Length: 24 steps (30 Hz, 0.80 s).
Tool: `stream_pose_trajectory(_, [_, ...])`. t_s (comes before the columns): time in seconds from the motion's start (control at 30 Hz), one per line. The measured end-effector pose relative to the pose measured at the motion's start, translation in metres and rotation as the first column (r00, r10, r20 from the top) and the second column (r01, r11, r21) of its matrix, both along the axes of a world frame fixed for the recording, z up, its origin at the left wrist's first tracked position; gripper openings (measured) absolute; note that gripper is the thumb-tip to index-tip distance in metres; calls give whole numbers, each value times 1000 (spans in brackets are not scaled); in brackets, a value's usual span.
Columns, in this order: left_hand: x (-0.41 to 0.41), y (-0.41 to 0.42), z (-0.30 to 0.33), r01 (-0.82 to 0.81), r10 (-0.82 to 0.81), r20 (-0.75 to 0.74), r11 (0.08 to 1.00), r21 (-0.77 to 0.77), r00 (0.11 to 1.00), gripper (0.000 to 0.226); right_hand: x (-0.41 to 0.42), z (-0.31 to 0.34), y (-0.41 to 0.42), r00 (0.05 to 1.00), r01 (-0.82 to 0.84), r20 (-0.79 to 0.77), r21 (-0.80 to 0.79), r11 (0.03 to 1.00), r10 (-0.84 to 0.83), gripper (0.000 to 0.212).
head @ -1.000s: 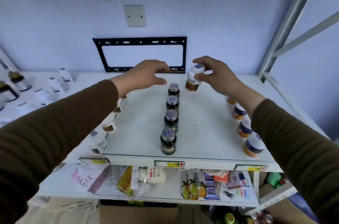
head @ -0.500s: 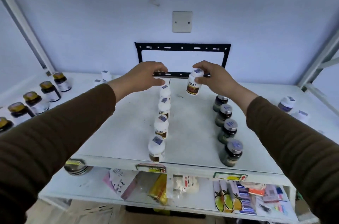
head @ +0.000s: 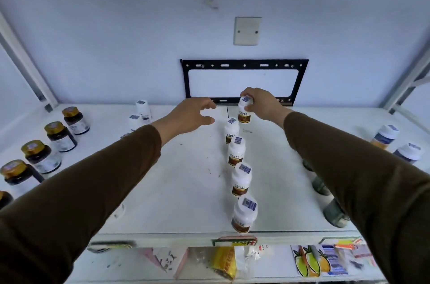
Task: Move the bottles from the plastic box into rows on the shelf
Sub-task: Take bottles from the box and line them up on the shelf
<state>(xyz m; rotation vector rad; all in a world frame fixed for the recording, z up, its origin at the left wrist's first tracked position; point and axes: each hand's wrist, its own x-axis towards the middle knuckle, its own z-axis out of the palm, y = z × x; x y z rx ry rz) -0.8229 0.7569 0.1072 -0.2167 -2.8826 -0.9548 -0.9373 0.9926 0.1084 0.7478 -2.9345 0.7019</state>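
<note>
White bottle [head: 244,111] — right grip [head: 260,103], row's end

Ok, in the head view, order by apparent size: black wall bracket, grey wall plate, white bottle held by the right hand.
1. black wall bracket
2. grey wall plate
3. white bottle, though the right hand covers part of its cap.

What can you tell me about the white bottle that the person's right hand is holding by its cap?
The held bottle is small, white, plastic-looking, with a brown band on its label and a blue-printed sticker on its cap. It is upright, at the far end of the row of four matching white bottles on the shelf. The right hand grips its cap from above; whether its base touches the shelf is unclear.
</note>
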Motion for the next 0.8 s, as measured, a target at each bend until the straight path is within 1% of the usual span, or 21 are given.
stream_pose_trajectory(0.07, [-6, -6, -6, -11, 11, 9, 1000, 12, 1000, 41, -10, -6, -13, 999, -31, 12, 28, 999, 31, 38])
stream_pose_trajectory(0.17, [-12, -14, -14, -27, 26, 40, 999, 24, 999, 41, -22, -15, -29, 998, -58, 29, 22, 998, 57, 39])
stream_pose_trajectory(0.27, [-17, -21, -22, -39, 39, 61, 999, 7, 997, 41, -30, -25, -40, 995, -87, 51, 4, 996, 87, 39])
stream_pose_trajectory(0.37, [-22, -28, -27, -47, 47, 71, 999, -3, 996, 41, -35, -35, -49, 992, -113, 61, 17, 993, 112, 39])
stream_pose_trajectory(0.67, [-29, -34, -39, -45, 42, 99, 999, 27, 994, 38, -47, -50, -48, 993, -95, 71, 27, 995, 93, 41])
stream_pose_trajectory(0.8, [-28, -31, -40, -35, 32, 115, 999, 23, 993, 39, -45, -48, -45, 994, -90, 68, 61, 994, 85, 49])
